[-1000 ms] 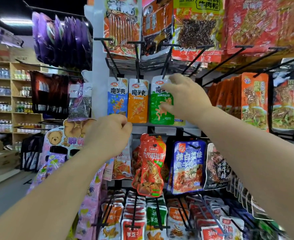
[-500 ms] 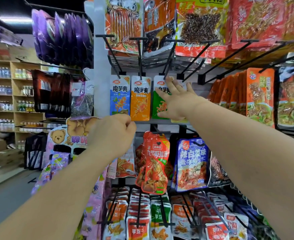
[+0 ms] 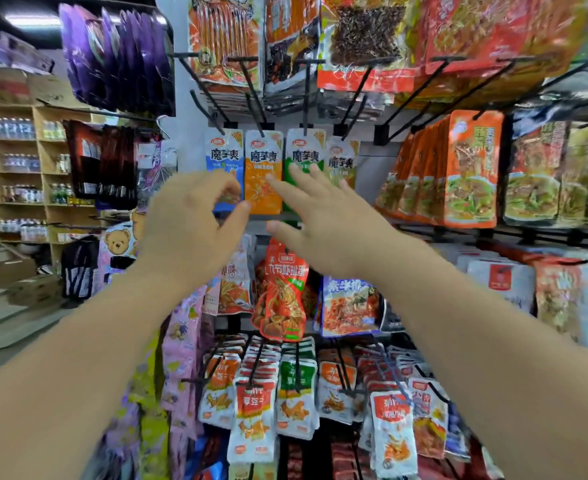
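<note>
Blue plastic shows just past the left hand [image 3: 195,233], whose narrow, curled grip hangs before the blue packet [image 3: 224,154]; contact is too blurred to tell. Beside it the right hand [image 3: 330,226] spreads a wide grip across the green packet [image 3: 304,150], one fingertip at the orange packet [image 3: 263,161]. Wooden shelves [image 3: 18,174] stand far left.

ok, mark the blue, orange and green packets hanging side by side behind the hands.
blue packet [image 3: 224,154], head view, upper front by the lettering.
orange packet [image 3: 260,197], head view, lower middle of the front.
green packet [image 3: 304,155], head view, upper front by the lettering.
</note>
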The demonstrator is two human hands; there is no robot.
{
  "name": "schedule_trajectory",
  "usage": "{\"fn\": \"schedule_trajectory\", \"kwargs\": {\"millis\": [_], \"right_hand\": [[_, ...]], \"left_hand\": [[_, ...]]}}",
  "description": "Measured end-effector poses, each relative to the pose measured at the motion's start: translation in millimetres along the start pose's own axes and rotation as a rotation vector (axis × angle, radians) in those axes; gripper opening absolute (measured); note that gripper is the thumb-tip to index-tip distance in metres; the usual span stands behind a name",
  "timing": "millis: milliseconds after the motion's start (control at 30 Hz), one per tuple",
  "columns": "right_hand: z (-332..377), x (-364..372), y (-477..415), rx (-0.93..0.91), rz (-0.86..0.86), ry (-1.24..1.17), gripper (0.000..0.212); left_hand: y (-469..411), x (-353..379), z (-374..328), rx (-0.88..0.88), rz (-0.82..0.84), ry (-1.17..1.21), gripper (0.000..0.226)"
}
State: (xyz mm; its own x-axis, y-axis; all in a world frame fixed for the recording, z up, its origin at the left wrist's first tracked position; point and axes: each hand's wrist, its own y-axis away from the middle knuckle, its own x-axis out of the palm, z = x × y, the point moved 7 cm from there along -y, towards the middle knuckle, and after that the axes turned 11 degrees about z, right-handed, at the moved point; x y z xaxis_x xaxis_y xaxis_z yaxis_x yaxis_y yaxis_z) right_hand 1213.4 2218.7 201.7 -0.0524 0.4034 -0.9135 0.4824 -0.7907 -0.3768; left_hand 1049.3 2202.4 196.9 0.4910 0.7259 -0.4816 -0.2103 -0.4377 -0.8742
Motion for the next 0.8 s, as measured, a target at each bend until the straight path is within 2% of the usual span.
{"fn": "schedule_trajectory", "kwargs": {"millis": [133, 267, 400, 633, 800], "right_hand": [[11, 34, 40, -0.092, -0.059, -0.112, 0.068], [20, 83, 79, -0.107, -0.008, -0.118, 0.069], [57, 138, 118, -0.133, 0.018, -0.179, 0.070], [158, 292, 201, -0.147, 0.322, -0.422, 0.071], [228, 431, 269, -0.154, 0.551, -0.493, 0.066]], "left_hand": [[41, 0, -1, -0.018, 0.088, -0.120, 0.041], [109, 9, 5, -0.071, 0.236, -0.196, 0.042], [193, 16, 24, -0.180, 0.382, -0.171, 0.046], [399, 31, 75, -0.451, 0.603, 0.000, 0.054], [575, 47, 99, -0.735, 0.818, 0.080, 0.059]]}}
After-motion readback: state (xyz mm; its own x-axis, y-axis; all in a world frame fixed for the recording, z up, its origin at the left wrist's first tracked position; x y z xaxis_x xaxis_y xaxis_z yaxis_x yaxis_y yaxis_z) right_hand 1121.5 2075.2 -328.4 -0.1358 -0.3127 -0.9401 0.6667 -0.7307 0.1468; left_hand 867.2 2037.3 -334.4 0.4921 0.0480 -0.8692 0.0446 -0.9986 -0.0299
